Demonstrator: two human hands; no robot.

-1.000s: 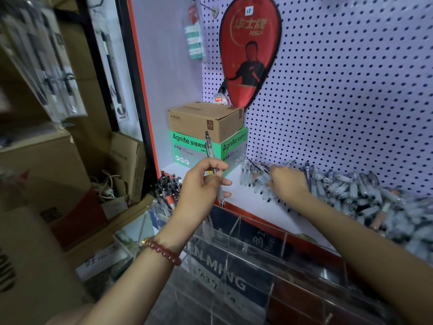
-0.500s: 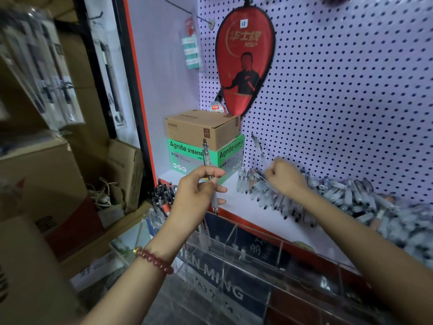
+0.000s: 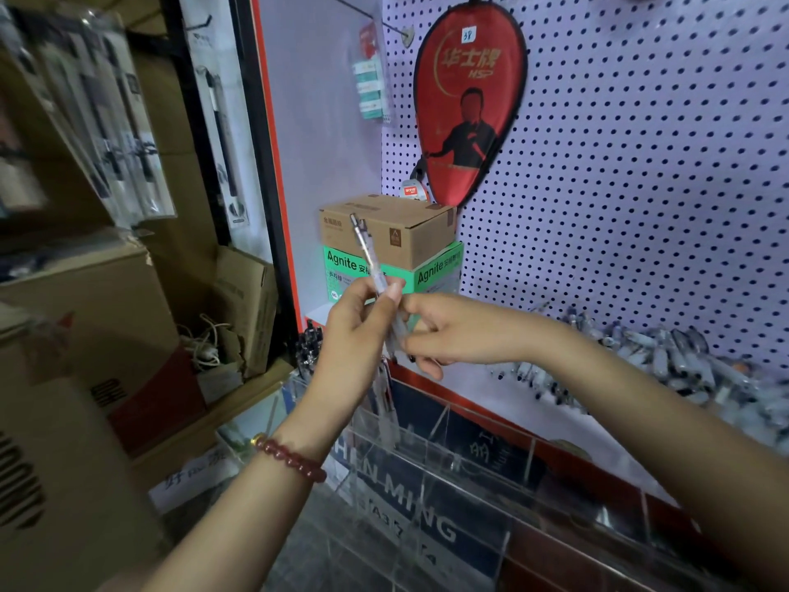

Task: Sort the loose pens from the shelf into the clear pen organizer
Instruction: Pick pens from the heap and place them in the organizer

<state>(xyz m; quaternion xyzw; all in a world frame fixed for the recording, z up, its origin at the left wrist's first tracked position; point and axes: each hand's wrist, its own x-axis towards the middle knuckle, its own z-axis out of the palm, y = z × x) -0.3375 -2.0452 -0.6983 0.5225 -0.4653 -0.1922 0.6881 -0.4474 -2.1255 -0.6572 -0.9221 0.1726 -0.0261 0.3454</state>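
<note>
My left hand (image 3: 354, 335) grips a clear pen (image 3: 368, 249) that stands upright and tilts a little left, in front of the stacked boxes. My right hand (image 3: 452, 331) meets it from the right, its curled fingers pinching the lower part of a clear pen beside my left fingers. Whether that is the same pen or a second one I cannot tell. Several loose clear pens (image 3: 666, 361) lie in a pile on the white shelf (image 3: 491, 390) to the right. The clear pen organizer (image 3: 452, 472) stands below my hands. Dark pens (image 3: 309, 348) fill its far-left slot, and a few clear pens (image 3: 386, 414) stand in the slot beside them.
A brown carton (image 3: 410, 228) sits on a green Agnite box (image 3: 435, 271) at the shelf's left end. A red paddle cover (image 3: 465, 108) hangs on the pegboard (image 3: 640, 164). Cardboard boxes (image 3: 106, 318) and packaged goods (image 3: 106, 121) crowd the left side.
My right hand has left the pen pile and swung left to meet my left hand. My left hand stayed roughly in place, still holding its pen upright.
</note>
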